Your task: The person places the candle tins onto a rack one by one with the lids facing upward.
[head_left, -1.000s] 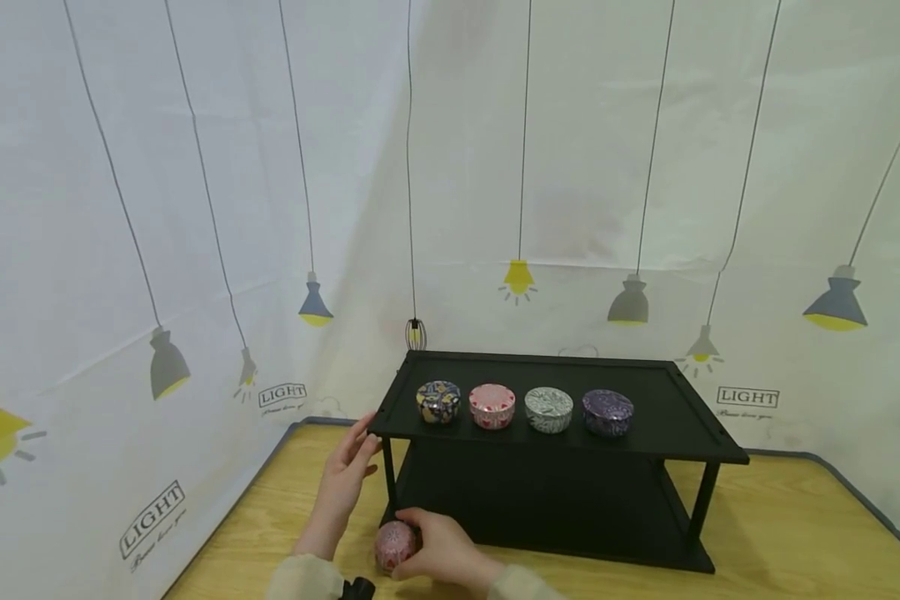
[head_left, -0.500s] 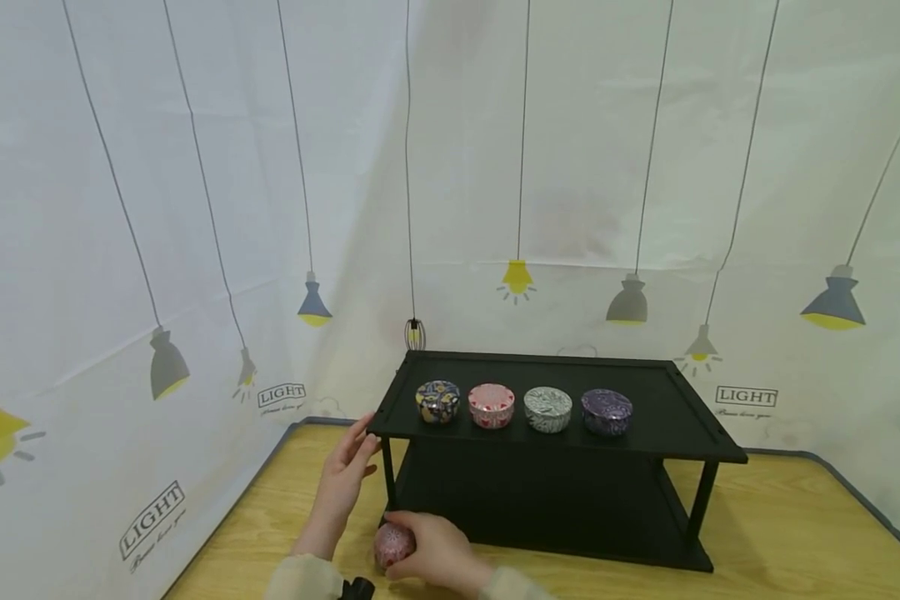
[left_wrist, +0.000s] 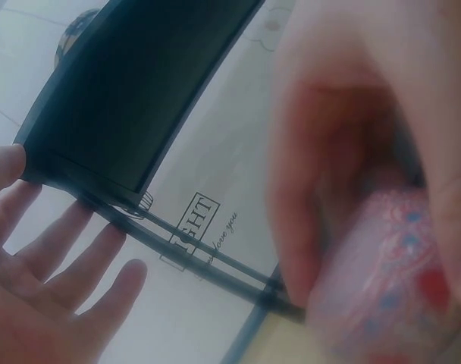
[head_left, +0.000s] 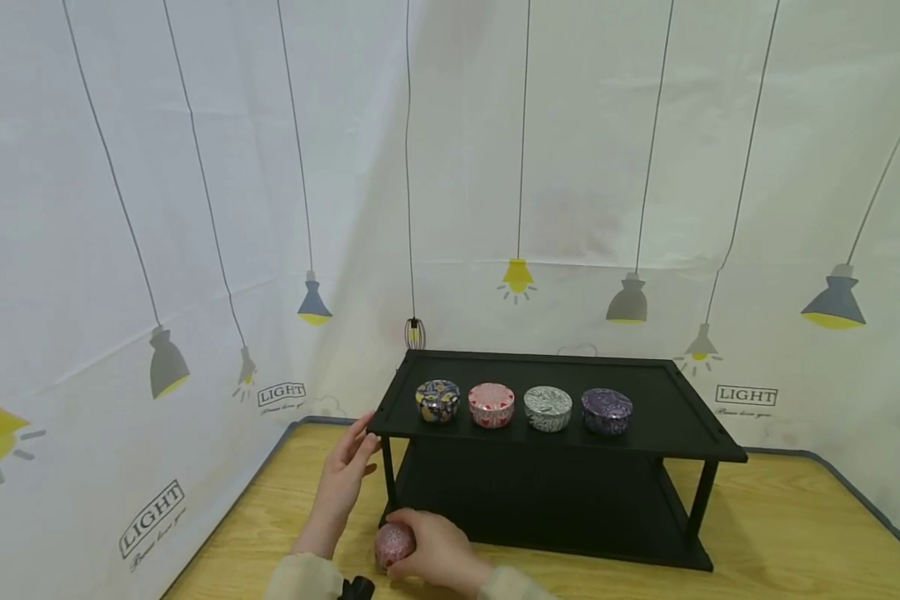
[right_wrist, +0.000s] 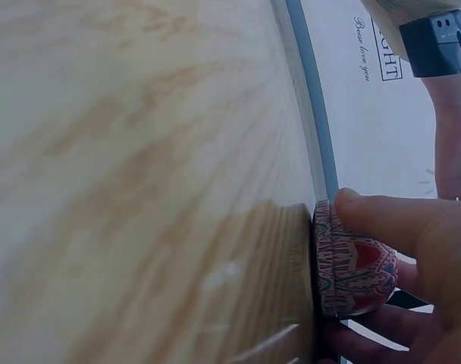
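Observation:
My right hand (head_left: 438, 550) grips a round pink tin (head_left: 394, 544) with a red and blue pattern, at the wooden table's surface by the shelf's front left leg. In the right wrist view the tin (right_wrist: 358, 265) sits between thumb and fingers, its seamed band facing the tabletop and its rounded end away from it. My left hand (head_left: 345, 471) touches the front left corner of the black two-tier shelf (head_left: 495, 367). Its fingers look straight and spread in the left wrist view, around the shelf edge. There the pink tin is blurred.
On the top tier stand a blue-yellow tin (head_left: 437, 402), a pink tin with hearts (head_left: 491, 406), a green-white tin (head_left: 547, 409) and a purple tin (head_left: 607, 412) in a row. White cloth walls (head_left: 465, 167) with printed lamps enclose the wooden table (head_left: 787, 533).
My right hand and the pink tin have barely moved, with only a slight shift of the hand. The left hand stays at the shelf corner.

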`<state>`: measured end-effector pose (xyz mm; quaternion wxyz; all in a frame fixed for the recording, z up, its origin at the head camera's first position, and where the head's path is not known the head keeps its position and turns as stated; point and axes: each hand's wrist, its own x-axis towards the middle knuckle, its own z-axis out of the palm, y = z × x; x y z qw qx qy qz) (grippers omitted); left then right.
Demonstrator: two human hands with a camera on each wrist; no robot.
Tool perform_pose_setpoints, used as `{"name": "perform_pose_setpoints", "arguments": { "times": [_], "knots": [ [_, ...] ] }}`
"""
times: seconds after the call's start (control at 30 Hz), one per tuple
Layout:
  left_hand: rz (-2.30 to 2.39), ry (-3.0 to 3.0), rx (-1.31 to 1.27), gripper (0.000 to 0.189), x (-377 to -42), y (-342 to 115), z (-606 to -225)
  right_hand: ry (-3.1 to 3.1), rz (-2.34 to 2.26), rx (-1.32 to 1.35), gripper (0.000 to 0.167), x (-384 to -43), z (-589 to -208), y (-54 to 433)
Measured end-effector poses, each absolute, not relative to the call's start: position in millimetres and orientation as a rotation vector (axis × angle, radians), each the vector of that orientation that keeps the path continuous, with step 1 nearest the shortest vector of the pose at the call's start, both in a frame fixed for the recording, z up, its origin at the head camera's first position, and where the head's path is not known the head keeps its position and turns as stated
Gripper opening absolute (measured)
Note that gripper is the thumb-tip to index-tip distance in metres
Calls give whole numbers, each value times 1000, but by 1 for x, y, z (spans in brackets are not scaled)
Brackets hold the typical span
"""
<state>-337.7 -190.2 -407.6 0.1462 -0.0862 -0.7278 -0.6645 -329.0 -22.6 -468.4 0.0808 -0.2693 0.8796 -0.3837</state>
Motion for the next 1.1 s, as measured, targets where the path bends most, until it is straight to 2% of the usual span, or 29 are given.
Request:
{"name": "perform_pose_setpoints", "arguments": {
  "times": [1.1],
  "knots": [
    [-1897, -2115, -240, 50, -340, -190, -409, 2529, -1345, -804, 57, -322, -459, -5]
  ]
}}
